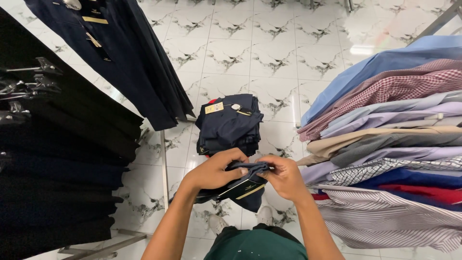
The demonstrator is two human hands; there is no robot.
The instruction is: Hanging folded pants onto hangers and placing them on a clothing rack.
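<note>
Both hands, left [214, 171] and right [285, 177], clamped on navy trousers [240, 185]: you're mid-fold at the waistband. Next, likely square the edges; folded navy stack [230, 126] lies just beyond.

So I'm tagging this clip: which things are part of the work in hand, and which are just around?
In hand: left hand, right hand, folded navy garment, navy stack.
Around: hanging shirts, dark trousers, tiled floor.

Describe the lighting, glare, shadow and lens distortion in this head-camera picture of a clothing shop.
Head view: even, bright light; a white glare patch on the glossy tiled floor; black garments at left lose detail in shadow; wide-angle bending curves the hanging shirts and tile lines; both the left hand and right hand on the folded navy garment look sharp.
</note>
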